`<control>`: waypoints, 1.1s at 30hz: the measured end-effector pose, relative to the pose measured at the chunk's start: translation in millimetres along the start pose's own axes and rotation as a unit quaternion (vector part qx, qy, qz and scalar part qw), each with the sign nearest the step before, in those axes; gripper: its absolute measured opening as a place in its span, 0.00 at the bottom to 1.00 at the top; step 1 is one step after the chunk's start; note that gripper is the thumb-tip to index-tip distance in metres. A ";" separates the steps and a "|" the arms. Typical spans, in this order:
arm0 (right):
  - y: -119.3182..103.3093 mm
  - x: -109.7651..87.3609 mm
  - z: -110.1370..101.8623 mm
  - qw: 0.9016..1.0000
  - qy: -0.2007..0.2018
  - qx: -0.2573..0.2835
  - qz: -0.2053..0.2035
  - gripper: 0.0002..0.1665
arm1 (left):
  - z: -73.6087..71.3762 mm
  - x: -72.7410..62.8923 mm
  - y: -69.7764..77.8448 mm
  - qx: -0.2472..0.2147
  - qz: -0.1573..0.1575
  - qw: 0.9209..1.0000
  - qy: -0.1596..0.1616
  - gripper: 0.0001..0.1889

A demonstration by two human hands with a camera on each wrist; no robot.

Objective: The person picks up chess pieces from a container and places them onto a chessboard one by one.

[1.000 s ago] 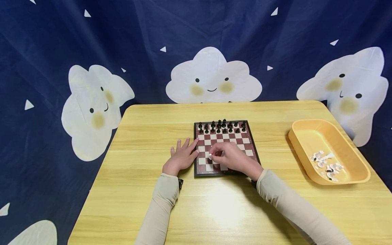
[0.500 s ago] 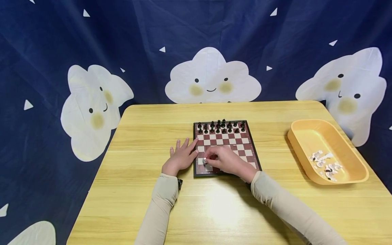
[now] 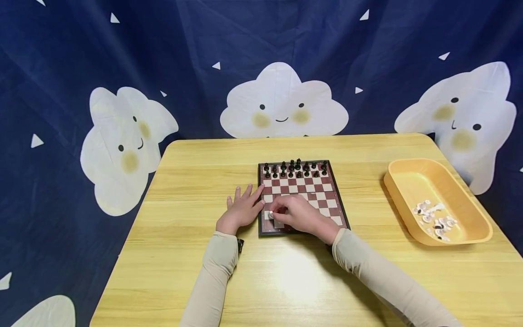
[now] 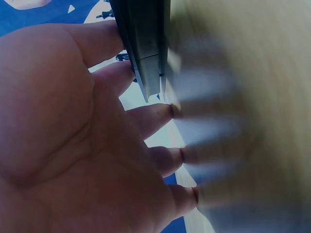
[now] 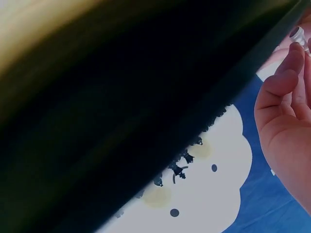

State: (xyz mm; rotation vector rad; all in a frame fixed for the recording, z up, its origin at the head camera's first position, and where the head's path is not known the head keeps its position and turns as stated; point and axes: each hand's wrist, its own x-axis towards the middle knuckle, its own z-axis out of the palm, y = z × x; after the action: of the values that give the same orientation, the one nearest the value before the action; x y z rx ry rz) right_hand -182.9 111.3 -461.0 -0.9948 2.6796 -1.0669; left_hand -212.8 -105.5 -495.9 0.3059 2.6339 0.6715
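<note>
A chessboard [image 3: 323,203] with maroon and white squares lies on the table. Two rows of black chess pieces [image 3: 291,174] stand along its far side. My right hand [image 3: 301,212] pinches a white chess piece [image 3: 271,214] between thumb and fingertips, low over the near left squares. In the right wrist view, the dark base of the white piece [image 5: 297,35] shows at the fingertips. My left hand [image 3: 244,210] lies with fingers spread at the board's left edge. Its thumb and index finger touch that edge, and the other fingertips rest on the table, as the left wrist view shows.
A yellow plastic tub [image 3: 394,200] at the right of the table [image 3: 196,181] holds several white chess pieces [image 3: 440,223]. Behind the table hangs a dark blue curtain [image 3: 196,54] with smiling clouds.
My right hand has moved left and slightly toward me across the board, carrying the white chess piece to the near left squares. My left hand stays at the board's edge.
</note>
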 end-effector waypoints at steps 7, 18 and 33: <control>0.5 1.7 2.3 1.000 0.000 -0.001 -0.009 0.05 | -0.5 0.0 0.6 -0.004 0.002 1.000 0.001 0.32; -0.8 4.4 3.8 1.000 -0.003 -0.005 -0.002 0.06 | -1.3 -1.8 0.0 -0.013 0.002 1.000 0.005 0.32; -2.2 6.1 6.3 1.000 -0.001 -0.007 0.001 0.06 | -7.0 -9.1 7.8 -0.008 0.004 1.000 0.002 0.32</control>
State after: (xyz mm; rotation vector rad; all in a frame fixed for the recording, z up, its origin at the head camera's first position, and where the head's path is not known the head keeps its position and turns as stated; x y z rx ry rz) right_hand -184.5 102.7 -463.4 -0.9955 2.6893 -1.0464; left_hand -206.8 -104.4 -483.4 0.3115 2.6320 0.6969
